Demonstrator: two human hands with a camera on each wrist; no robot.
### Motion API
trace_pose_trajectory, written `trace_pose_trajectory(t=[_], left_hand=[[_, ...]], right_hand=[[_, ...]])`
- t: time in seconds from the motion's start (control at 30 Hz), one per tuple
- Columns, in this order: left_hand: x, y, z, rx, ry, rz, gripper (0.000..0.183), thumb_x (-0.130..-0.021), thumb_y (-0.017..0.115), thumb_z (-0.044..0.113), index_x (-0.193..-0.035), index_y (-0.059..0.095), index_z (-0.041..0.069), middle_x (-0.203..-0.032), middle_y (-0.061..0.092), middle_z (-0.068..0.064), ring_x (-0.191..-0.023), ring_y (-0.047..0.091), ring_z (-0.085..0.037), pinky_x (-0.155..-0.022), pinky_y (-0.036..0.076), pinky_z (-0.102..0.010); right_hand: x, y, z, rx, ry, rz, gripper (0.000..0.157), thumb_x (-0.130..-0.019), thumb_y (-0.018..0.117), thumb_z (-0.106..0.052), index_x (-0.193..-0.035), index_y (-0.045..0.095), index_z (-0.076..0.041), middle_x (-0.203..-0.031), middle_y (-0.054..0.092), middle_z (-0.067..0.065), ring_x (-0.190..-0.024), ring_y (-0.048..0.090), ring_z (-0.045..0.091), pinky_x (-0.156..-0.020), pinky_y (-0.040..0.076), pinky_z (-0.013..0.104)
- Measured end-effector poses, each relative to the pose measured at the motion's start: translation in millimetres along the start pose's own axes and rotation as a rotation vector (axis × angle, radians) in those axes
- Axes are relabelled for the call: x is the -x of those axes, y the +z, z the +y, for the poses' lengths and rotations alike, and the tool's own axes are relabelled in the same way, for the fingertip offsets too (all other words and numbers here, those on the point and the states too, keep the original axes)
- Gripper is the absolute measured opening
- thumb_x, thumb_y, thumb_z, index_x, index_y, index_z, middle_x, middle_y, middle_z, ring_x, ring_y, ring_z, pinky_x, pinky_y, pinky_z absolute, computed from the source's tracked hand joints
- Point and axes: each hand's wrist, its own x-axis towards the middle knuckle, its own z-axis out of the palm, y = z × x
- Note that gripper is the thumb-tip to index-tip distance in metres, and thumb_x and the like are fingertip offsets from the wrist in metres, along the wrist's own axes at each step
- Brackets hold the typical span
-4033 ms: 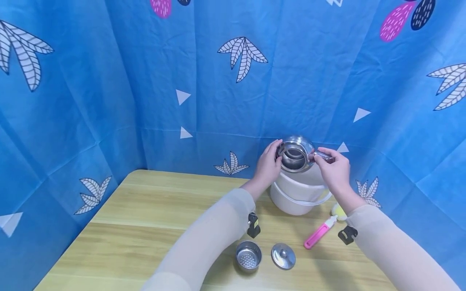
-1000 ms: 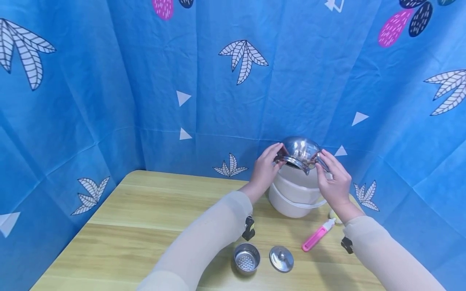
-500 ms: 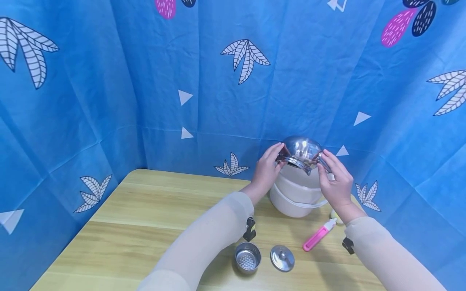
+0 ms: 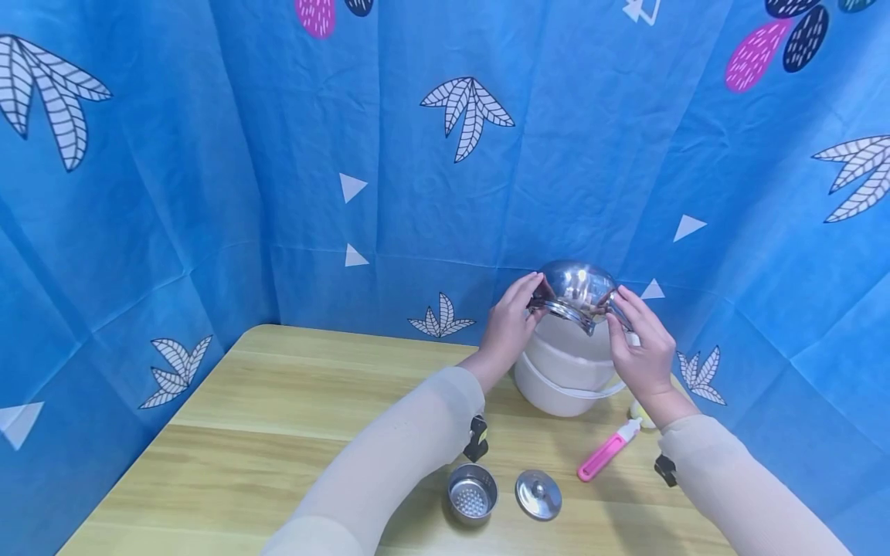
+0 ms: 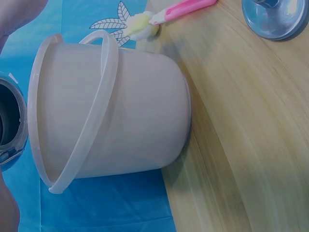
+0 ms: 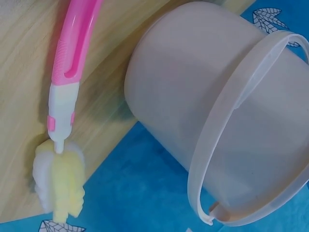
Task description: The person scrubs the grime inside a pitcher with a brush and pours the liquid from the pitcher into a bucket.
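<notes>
A shiny steel teapot (image 4: 577, 284) is held tipped, mouth down, above the white bucket (image 4: 566, 378). My left hand (image 4: 506, 328) grips its left side near the rim, thumb below and fingers on the body. At the other side, my right hand (image 4: 645, 347) grips a protruding part, mostly hidden behind the fingers. In the left wrist view, the round mouth of the teapot (image 5: 10, 116) shows beside the bucket rim. The right wrist view shows the bucket (image 6: 178, 82) but not the hand.
On the wooden table (image 4: 313, 417) stand a perforated steel strainer cup (image 4: 473, 494) and a steel lid (image 4: 538, 495). A pink-handled sponge brush (image 4: 603, 455) lies right of the bucket. Blue patterned cloth (image 4: 445, 208) surrounds the table's back and sides.
Four seconds ago the teapot's mouth faced me; by one second ago it had been turned downward over the bucket. Since then, both hands and teapot have stayed nearly still.
</notes>
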Motion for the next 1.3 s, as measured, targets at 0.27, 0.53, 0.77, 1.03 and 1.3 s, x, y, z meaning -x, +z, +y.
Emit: trace_pose_trajectory(t=[0.27, 0.53, 0.77, 1.03, 1.3], left_hand=[[0.3, 0.2, -0.4, -0.009, 0.012, 0.009, 0.067, -0.085, 0.079, 0.008, -0.146, 0.051, 0.01, -0.149, 0.051, -0.006, -0.13, 0.056, -0.023, -0.109, 0.038, -0.019], [1.0, -0.9, -0.2, -0.014, 0.009, -0.001, 0.068, -0.085, 0.079, 0.006, -0.147, 0.05, 0.011, -0.15, 0.049, -0.005, -0.13, 0.055, -0.022, -0.108, 0.039, -0.019], [0.1, -2.8, 1.7, -0.006, 0.018, -0.001, 0.071, -0.084, 0.079, 0.005, -0.148, 0.048, 0.011, -0.152, 0.048, -0.004, -0.132, 0.054, -0.021, -0.109, 0.039, -0.02], [-1.3, -3.7, 3.0, -0.003, 0.027, 0.001, 0.072, -0.083, 0.079, 0.003, -0.148, 0.048, 0.011, -0.151, 0.048, -0.005, -0.132, 0.053, -0.022, -0.11, 0.037, -0.019], [-2.3, -2.9, 2.7, -0.011, 0.038, 0.007, 0.073, -0.083, 0.08, 0.003, -0.148, 0.048, 0.011, -0.151, 0.048, -0.004, -0.131, 0.055, -0.022, -0.108, 0.039, -0.02]], right_hand=[[-4.2, 0.0, -8.0, 0.001, -0.02, 0.011, 0.043, -0.066, 0.074, 0.027, -0.106, 0.072, 0.011, -0.116, 0.069, 0.026, -0.103, 0.066, 0.048, -0.104, 0.045, 0.019], [-5.6, -1.6, -15.5, 0.002, -0.037, 0.012, 0.044, -0.065, 0.073, 0.027, -0.106, 0.071, 0.011, -0.116, 0.068, 0.028, -0.102, 0.066, 0.049, -0.104, 0.045, 0.018], [-10.9, -2.2, -23.6, 0.005, -0.049, 0.031, 0.044, -0.063, 0.073, 0.029, -0.104, 0.071, 0.012, -0.113, 0.068, 0.029, -0.099, 0.065, 0.051, -0.103, 0.045, 0.018], [-5.4, -2.7, -7.9, -0.001, -0.067, 0.022, 0.043, -0.066, 0.075, 0.022, -0.108, 0.072, 0.008, -0.118, 0.069, 0.024, -0.105, 0.067, 0.044, -0.102, 0.047, 0.02], [-4.0, -4.3, -2.2, -0.009, -0.077, 0.014, 0.037, -0.074, 0.074, 0.013, -0.11, 0.072, 0.007, -0.12, 0.069, 0.023, -0.108, 0.067, 0.041, -0.102, 0.048, 0.022]])
